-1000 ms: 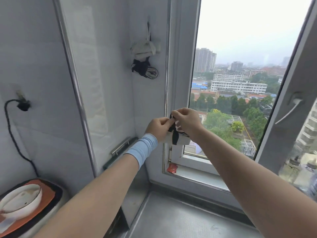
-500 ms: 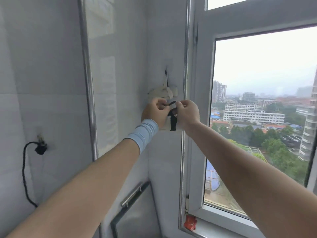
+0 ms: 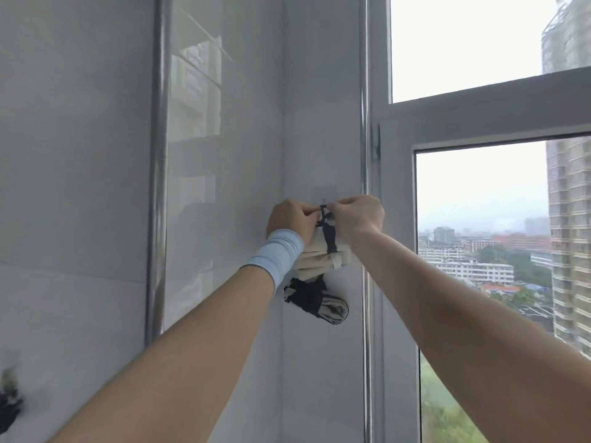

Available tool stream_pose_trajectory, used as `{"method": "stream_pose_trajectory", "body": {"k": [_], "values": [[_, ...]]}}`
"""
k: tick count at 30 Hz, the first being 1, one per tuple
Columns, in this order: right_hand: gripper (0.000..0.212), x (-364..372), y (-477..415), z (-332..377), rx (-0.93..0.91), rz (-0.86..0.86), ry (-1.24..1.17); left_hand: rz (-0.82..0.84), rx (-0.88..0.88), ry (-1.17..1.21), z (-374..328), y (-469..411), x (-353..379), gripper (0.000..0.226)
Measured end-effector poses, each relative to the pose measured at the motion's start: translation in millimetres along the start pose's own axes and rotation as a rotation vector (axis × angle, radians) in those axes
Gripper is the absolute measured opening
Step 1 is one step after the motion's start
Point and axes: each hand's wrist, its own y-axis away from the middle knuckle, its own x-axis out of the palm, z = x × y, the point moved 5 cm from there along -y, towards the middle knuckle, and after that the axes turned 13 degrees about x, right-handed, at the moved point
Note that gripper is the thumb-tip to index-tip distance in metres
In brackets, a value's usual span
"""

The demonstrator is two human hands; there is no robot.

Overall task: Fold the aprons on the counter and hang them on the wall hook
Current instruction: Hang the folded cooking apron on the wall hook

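Observation:
Both my hands are raised to the wall hook (image 3: 324,199), a small clear hook on the white tile by the window frame. My left hand (image 3: 292,220) and my right hand (image 3: 358,215) pinch the black strap (image 3: 323,214) of a folded cream apron (image 3: 326,243), holding the strap's loop at the hook. Below it hangs another folded cream apron (image 3: 319,262) with a black bundled part (image 3: 311,297) dangling against the wall. A light blue wristband sits on my left wrist. Whether the strap is over the hook is hidden by my fingers.
A chrome pipe (image 3: 156,167) runs up the tiled wall at left. The window frame (image 3: 391,219) stands just right of the hook, with glass and a city view beyond. A black plug (image 3: 9,401) sits at the lower left wall.
My hands have lifted the folded apron from near the window sill up to the hook, above the apron hanging there. The view has tilted upward; the counter is out of view.

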Motion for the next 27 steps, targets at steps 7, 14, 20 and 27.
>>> {"method": "stream_pose_trajectory", "body": {"k": [7,14,20,27], "values": [[0.015,21,-34,10,0.028,-0.043,0.186,0.103,-0.068,0.008,21,-30,17,0.020],[0.026,21,-20,-15,-0.015,0.001,0.275,0.091,-0.088,0.130,39,-7,33,0.020],[0.040,14,9,-28,-0.199,0.100,0.326,0.129,-0.024,0.057,28,2,32,0.026],[0.033,2,38,-53,-0.567,0.012,0.469,0.087,0.150,-0.066,34,29,29,0.030]]}}
